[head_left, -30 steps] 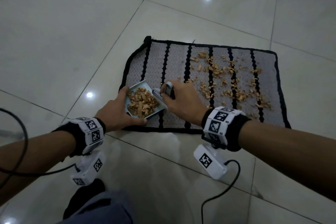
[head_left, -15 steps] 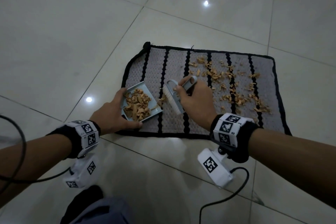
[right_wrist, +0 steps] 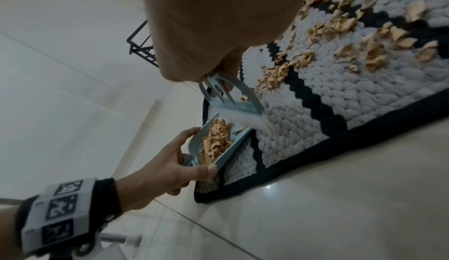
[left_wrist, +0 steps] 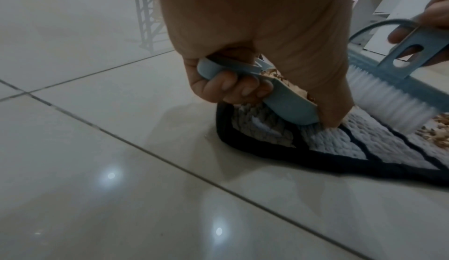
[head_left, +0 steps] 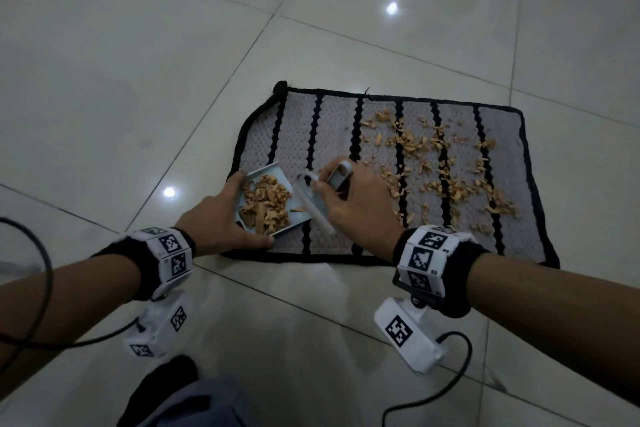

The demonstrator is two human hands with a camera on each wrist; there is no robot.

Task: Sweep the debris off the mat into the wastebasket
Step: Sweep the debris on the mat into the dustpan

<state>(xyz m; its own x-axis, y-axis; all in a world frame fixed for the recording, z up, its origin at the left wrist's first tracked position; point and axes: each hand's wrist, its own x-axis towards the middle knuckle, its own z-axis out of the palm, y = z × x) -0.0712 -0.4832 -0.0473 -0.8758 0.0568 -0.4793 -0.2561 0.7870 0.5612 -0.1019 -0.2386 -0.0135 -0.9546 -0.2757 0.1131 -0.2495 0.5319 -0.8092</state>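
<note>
A grey mat (head_left: 332,135) with black stripes lies on the tiled floor, and tan shavings (head_left: 443,163) are scattered over its right half. My left hand (head_left: 214,222) grips a light blue dustpan (head_left: 268,173) at the mat's near left corner. The pan holds a pile of shavings (head_left: 266,204). My right hand (head_left: 356,204) grips a small blue brush (head_left: 311,201) by its handle. The white bristles (left_wrist: 379,91) touch the mat at the pan's open lip (right_wrist: 230,149). No wastebasket shows in the head view.
Glossy pale floor tiles (head_left: 138,80) surround the mat. A black wire frame (right_wrist: 141,49) stands on the floor beyond the mat's left end. Cables (head_left: 450,357) trail from my wrist cameras near my knee.
A second ago the brush was at the pan. It drew back to the right over the mat, then swept left again to the pan's lip. My left hand kept the pan in place.
</note>
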